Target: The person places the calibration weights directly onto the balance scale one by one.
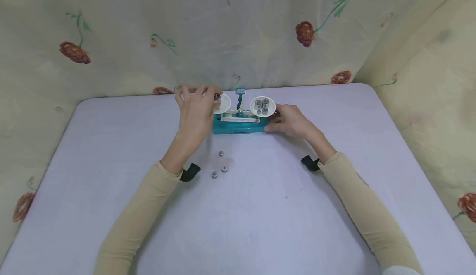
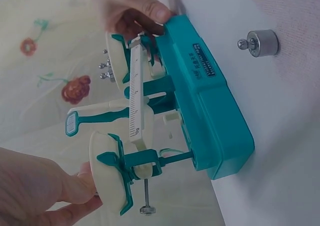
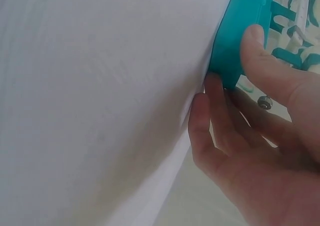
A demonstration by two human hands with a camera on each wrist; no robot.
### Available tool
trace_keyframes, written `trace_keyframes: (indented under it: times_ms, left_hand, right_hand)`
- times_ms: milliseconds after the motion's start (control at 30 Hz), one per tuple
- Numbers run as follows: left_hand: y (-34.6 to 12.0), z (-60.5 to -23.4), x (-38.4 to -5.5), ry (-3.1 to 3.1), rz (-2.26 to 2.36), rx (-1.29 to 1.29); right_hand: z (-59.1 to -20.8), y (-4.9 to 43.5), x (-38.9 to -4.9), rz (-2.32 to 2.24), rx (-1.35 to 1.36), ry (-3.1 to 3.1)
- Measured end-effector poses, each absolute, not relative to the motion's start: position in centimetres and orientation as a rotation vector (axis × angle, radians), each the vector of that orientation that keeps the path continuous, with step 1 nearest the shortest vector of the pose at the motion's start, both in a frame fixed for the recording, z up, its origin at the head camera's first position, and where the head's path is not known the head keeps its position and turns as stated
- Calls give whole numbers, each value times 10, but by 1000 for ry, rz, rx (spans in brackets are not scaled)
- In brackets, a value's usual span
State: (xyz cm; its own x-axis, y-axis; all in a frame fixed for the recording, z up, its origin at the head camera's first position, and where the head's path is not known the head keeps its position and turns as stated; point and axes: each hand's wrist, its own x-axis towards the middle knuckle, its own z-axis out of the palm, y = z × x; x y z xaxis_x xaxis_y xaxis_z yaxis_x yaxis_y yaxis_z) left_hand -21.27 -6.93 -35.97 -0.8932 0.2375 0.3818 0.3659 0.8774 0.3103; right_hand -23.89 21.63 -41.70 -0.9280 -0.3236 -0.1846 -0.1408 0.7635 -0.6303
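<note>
I reckon a nudge from my left hand, pinching a shiny knobbed metal weight at the round white left pan, could jolt the turquoise plastic balance and spill the clustered metal cylinders opposite, though my right hand grips its smooth base near the pale table's far edge.

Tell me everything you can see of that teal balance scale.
The balance scale stands upright near the table's far edge. It looks mostly plastic: a teal base, a white graduated beam, a teal stem topped with a small plate and two round white pans; a metal screw shows at its left end. The right pan holds metal weights. The left hand is at the left pan, partly hiding it, while the right hand grips the base's right end.
</note>
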Motion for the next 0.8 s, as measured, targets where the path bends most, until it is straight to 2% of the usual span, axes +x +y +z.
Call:
trace_keyframes:
  times_ms: [800]
  left_hand:
    - [-72, -363, -216, -2736, -592, -409]
  right_hand:
    - [-415, 213, -235, -908, -361, 2700]
